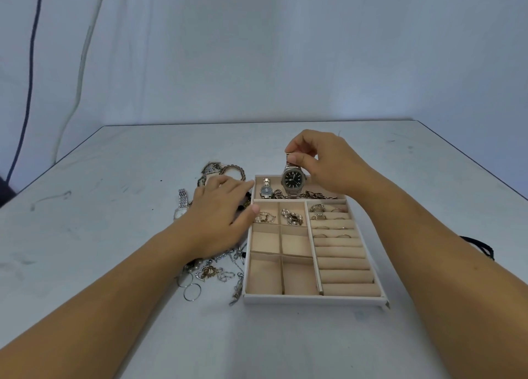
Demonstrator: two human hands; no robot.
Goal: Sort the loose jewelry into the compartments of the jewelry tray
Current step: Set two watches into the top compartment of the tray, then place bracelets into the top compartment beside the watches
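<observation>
A beige jewelry tray point(314, 299) lies on the table, with a long far compartment, several square ones and ring rolls on the right. My right hand point(323, 161) pinches the band of a dark-faced steel watch point(293, 180), which hangs upright over the far compartment beside a small silver watch point(266, 189) and a gold chain point(317, 195). My left hand point(221, 210) lies flat on the loose jewelry just left of the tray, fingers straight, thumb at the tray's left wall. Pearl pieces point(292, 217) fill two square compartments. Rings point(320, 208) sit in the far rolls.
Loose pieces lie left of the tray: a silver square watch point(181, 205), a beaded bracelet point(235, 170), hoop earrings point(190, 288) and tangled chains point(217, 270). A black strap point(480, 247) shows by my right forearm. Cables hang on the wall at the left.
</observation>
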